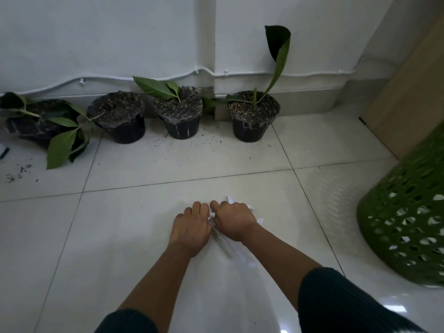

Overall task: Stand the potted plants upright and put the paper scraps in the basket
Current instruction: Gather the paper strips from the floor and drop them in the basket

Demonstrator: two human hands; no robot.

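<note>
White paper scraps point(236, 251) lie bunched on the floor tiles in the lower middle. My left hand point(191, 230) and my right hand point(234, 219) press together over them, fingers curled around the bunch. Along the wall stand three black potted plants: one point(125, 127), one point(182, 122) and a tall-leafed one point(252, 126). A fourth pot point(36, 126) at the far left lies tipped on its side, leaves sprawled on the floor. The green perforated basket point(406, 224) stands at the right edge, with white scraps showing through its holes.
Spilled soil specks point(19, 173) dot the tiles at the left and in front of the pots. A wooden cabinet side point(408, 92) rises behind the basket. A white cable point(144, 76) runs along the wall above the skirting.
</note>
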